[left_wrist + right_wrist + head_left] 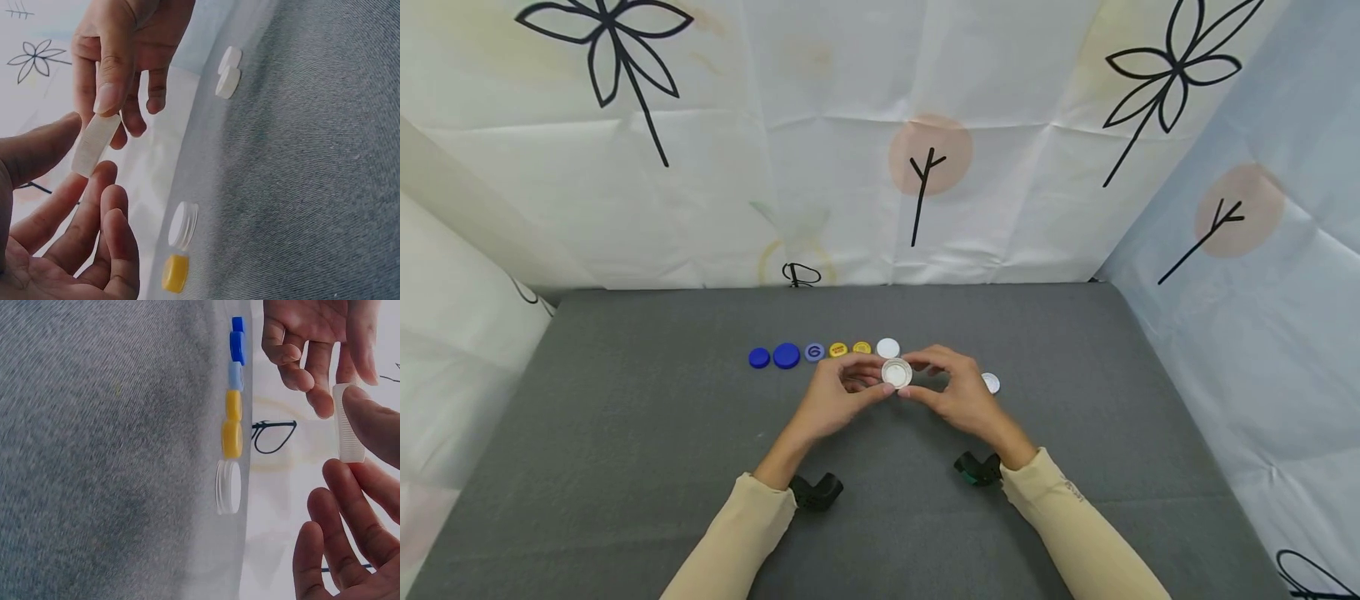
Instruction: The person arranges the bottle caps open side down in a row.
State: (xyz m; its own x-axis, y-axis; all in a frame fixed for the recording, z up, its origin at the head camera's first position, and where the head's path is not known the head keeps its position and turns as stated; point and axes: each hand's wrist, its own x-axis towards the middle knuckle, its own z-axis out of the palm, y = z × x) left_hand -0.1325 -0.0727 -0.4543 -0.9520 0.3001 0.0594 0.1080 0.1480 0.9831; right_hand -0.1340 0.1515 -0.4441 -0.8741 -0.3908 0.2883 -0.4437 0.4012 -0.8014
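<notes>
A white bottle cap is held up between both hands, its hollow underside facing the head camera. My right hand grips the cap's edge; in the right wrist view its thumb lies over the ribbed side of the cap. From the other side my left hand pinches the rim with thumb and forefinger, its other fingers loosely bent. Just beyond the hands, another white cap lies on the table, beside a yellow cap partly covered by the left hand.
Leftward the row continues with a second yellow cap, a light blue cap and two dark blue caps. Right of the right hand lies a white cap, with another white cap near it. Fabric walls surround the grey table.
</notes>
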